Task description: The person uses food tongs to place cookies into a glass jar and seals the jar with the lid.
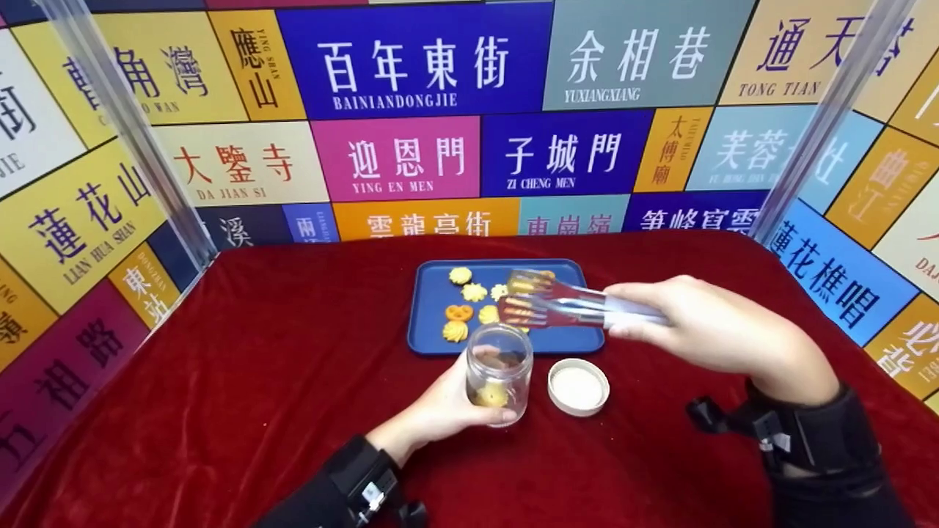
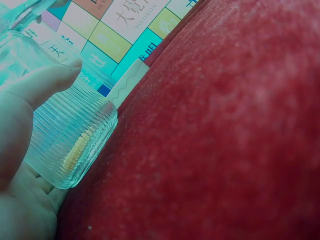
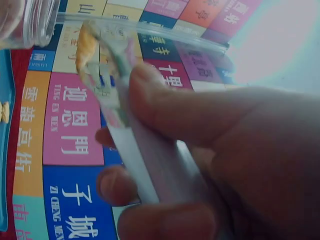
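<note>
My left hand (image 1: pixel 436 405) grips a clear ribbed jar (image 1: pixel 506 378), open at the top, with its thumb across the front. A yellow cookie (image 2: pixel 78 150) lies at the jar's bottom. Metal tongs (image 1: pixel 576 306) with pale handles are held in my right hand (image 1: pixel 708 326), thumb on one side and fingers on the other. Between the tong tips is a golden cookie (image 3: pixel 86 47), seen in the right wrist view close to the jar's mouth. In the head view the tips overlap the blue tray (image 1: pixel 429 297), just behind the jar.
Several cookies (image 1: pixel 474 292) and a pretzel-shaped one (image 1: pixel 459 312) lie on the tray. A round cream lid (image 1: pixel 579 387) rests on the red cloth (image 1: pixel 257 381) to the right of the jar. Behind stands a wall of coloured signs (image 1: pixel 411 66) with clear posts (image 1: pixel 136 132).
</note>
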Demonstrator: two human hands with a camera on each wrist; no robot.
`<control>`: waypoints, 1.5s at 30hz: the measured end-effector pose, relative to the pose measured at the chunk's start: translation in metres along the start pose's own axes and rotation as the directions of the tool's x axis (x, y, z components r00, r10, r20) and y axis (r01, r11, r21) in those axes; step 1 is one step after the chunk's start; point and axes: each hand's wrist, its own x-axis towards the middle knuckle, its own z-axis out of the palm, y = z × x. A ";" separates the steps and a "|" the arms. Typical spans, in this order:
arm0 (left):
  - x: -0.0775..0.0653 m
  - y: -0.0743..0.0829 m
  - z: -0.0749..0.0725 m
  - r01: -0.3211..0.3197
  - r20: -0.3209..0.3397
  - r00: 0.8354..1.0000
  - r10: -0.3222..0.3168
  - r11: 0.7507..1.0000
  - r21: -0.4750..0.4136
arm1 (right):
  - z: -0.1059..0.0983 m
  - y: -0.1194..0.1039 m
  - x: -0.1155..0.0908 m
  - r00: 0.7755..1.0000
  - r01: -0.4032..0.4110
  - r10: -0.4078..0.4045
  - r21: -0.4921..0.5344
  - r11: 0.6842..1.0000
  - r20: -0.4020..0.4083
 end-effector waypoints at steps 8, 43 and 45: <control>0.000 -0.001 -0.001 0.013 0.012 1.000 -0.013 1.000 -0.023 | 0.005 -0.009 0.003 0.992 0.095 -0.094 -0.002 0.995 0.083; 0.000 -0.001 -0.001 0.014 0.009 1.000 -0.014 1.000 0.006 | 0.006 -0.012 0.001 0.992 0.082 -0.080 -0.027 0.996 0.096; 0.000 -0.001 -0.001 0.014 0.012 1.000 -0.014 1.000 0.006 | 0.007 -0.012 0.001 0.992 0.086 -0.083 -0.027 0.996 0.097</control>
